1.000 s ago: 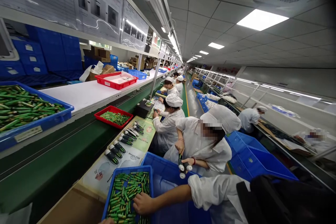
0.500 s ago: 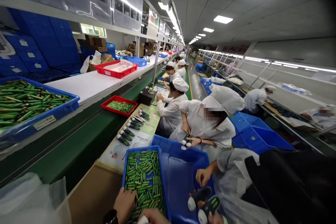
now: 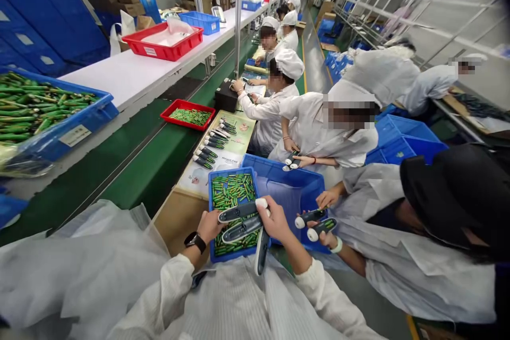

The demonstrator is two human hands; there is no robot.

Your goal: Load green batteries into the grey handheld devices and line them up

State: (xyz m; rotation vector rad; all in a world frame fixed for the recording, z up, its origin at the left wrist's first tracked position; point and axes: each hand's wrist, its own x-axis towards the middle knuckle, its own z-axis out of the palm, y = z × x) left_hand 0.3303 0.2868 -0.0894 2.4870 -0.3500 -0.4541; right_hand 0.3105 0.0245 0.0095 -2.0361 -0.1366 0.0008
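Several dark devices with white ends [image 3: 243, 228] are fanned out over a blue tray [image 3: 212, 191] of green cylindrical cells [image 3: 231, 191]. My right hand [image 3: 274, 218] grips the devices near their white ends, one of them pointing down toward my lap. My left hand [image 3: 210, 226], with a black watch at the wrist, is closed at the far left end of the upper device. What lies inside its fingers is too small to make out.
A larger blue bin [image 3: 287, 175] adjoins the tray. Beside it on the right, a co-worker's hands [image 3: 329, 231] hold two similar devices. Ahead, dark devices [image 3: 205, 158] lie on a mat, near a red tray [image 3: 167, 115]. Clear plastic [image 3: 91, 260] covers the lower left.
The view has tilted down. Both my hands, low over the tray before, now show fully with the fanned devices between them. The co-worker's hands still hold two devices.
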